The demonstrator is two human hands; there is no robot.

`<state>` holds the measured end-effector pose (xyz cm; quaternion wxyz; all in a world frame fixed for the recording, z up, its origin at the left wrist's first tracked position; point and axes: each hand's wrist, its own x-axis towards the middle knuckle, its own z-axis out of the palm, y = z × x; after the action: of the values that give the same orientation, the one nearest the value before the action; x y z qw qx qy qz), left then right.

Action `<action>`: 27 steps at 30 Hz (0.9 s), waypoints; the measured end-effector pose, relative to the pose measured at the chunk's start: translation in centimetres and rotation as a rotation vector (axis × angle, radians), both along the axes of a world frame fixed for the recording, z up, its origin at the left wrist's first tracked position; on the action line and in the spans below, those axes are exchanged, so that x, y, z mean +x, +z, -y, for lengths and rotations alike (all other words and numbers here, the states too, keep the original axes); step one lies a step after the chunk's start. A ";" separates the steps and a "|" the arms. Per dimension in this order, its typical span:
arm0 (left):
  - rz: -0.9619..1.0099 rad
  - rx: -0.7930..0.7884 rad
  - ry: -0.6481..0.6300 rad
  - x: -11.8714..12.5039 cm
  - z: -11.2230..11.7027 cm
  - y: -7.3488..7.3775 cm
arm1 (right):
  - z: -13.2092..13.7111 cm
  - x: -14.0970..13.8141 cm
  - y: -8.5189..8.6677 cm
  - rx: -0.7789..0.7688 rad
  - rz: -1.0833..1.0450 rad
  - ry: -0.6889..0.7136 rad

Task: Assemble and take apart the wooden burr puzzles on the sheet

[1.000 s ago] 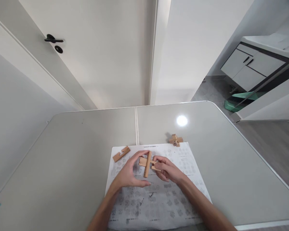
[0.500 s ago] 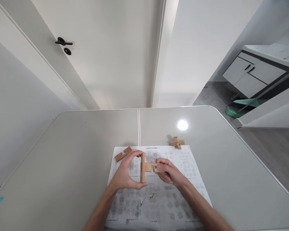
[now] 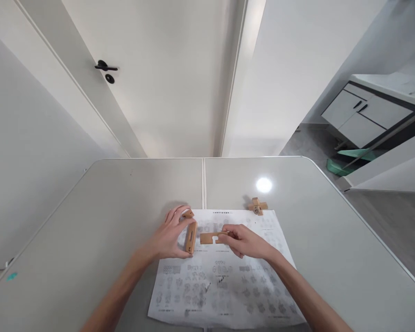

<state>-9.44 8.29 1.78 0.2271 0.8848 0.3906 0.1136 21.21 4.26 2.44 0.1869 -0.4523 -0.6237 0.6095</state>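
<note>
My left hand (image 3: 168, 236) grips a slotted wooden puzzle piece (image 3: 191, 237) by its two ends, with thumb below and fingers above; a number is marked near its lower end. Partly hidden behind those fingers is another wooden piece (image 3: 188, 214). My right hand (image 3: 244, 240) pinches the right end of a flat, notched wooden puzzle piece (image 3: 206, 238), its notch facing down. A small gap separates the two held pieces. Beneath both hands lies a printed sheet (image 3: 228, 295) covered with small diagrams.
A cross-shaped assembly of wooden pieces (image 3: 257, 206) sits at the sheet's upper right edge. The grey table (image 3: 152, 184) has a seam down its middle. Beyond it stand a door with a black handle (image 3: 105, 67) and, at right, a white cabinet (image 3: 366, 110).
The slotted piece has come away from the notched one, as my left hand moved left and turned it to show its slot. My right hand keeps its piece, now slightly left.
</note>
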 end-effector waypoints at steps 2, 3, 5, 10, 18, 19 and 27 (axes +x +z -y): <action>-0.028 -0.021 -0.037 0.0 -0.5 0.1 | -0.1 -0.4 -0.1 0.011 0.044 0.057; -0.040 -0.033 -0.057 0.0 -0.7 0.2 | -0.2 -0.5 -0.2 0.015 0.062 0.089; -0.060 -0.044 -0.099 -0.1 -1.1 0.5 | -0.4 -0.9 -0.6 0.024 0.091 0.159; -0.092 -0.030 -0.139 -0.2 -2.1 0.8 | -1.2 -2.6 -1.2 0.000 0.218 0.227; -0.072 -0.020 -0.035 -2.2 -2.5 1.3 | -2.0 -6.6 -1.3 0.175 0.529 -0.001; -0.054 -0.025 -0.004 -2.3 -2.2 1.3 | -2.0 -7.1 -1.3 0.199 0.569 -0.031; 0.088 0.043 0.216 1.7 3.3 -2.5 | -1.5 -9.4 -1.6 0.317 0.779 -0.121</action>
<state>-7.74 4.97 -0.67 0.2115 0.8364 0.4708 0.1844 11.82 5.73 0.86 0.0400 -0.6502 -0.7060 0.2777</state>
